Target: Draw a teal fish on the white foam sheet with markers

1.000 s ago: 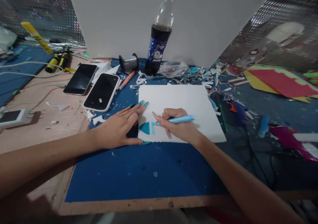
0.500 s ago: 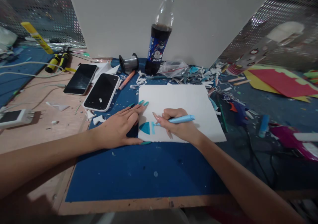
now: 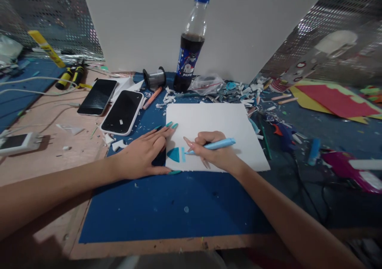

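A white sheet (image 3: 217, 125) lies on a blue mat (image 3: 167, 205). My left hand (image 3: 143, 153) rests flat, fingers stretched, on the sheet's left edge. My right hand (image 3: 213, 151) is closed round a light blue marker (image 3: 216, 144), whose tip touches the sheet beside a short light blue stroke (image 3: 183, 154). A teal wedge shape (image 3: 174, 154) is coloured just left of that stroke, near the sheet's bottom left corner.
Two phones (image 3: 122, 112) lie left of the sheet on the mat's edge. A cola bottle (image 3: 191, 50) and a wire spool (image 3: 154, 78) stand behind it by a white board. Paper scraps, a glue gun (image 3: 283, 131) and coloured sheets (image 3: 334, 100) crowd the right. A charger (image 3: 18, 141) sits far left.
The view has shifted slightly downward. Both hands stay in nearly the same place, the marker tip still by the blue stroke.
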Motion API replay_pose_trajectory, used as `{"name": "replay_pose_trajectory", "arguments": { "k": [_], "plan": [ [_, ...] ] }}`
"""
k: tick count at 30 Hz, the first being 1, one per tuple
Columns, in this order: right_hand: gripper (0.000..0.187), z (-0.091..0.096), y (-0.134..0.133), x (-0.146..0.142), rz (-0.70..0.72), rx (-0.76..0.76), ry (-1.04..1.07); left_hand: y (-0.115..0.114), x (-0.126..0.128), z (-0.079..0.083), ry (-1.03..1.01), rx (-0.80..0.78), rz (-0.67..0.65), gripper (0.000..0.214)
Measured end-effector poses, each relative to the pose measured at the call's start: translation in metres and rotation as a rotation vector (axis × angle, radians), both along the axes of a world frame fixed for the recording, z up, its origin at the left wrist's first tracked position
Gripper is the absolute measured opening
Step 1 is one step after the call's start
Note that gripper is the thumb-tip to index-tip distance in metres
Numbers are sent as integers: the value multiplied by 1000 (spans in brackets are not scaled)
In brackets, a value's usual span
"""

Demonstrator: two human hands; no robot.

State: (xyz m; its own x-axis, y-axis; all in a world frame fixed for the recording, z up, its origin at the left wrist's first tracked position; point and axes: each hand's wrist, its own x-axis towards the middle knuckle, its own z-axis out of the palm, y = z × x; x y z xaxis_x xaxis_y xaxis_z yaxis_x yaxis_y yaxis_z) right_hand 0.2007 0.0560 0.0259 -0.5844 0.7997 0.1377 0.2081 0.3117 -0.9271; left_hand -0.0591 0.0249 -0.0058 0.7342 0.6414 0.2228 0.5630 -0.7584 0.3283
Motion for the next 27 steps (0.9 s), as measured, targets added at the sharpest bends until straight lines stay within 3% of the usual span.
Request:
{"name": "replay_pose_trajectory", "arguments": {
  "k": [4, 8, 14, 17, 27],
  "plan": [
    [47, -1, 0, -1, 30, 33, -43, 0, 1, 0, 12, 21, -2, 61],
    [47, 2, 0, -1, 113, -42, -44, 0, 1, 1, 26, -4, 12, 58],
    [46, 6, 0, 4, -77, 66, 20, -1, 2, 5, 77, 4, 28, 63],
    [46, 7, 0, 6, -108, 84, 5, -1, 2, 9, 123, 0, 47, 63],
    [52, 6, -7, -9, -194, -130, 166, -3, -6, 20, 162, -29, 69, 67]
  ]
}}
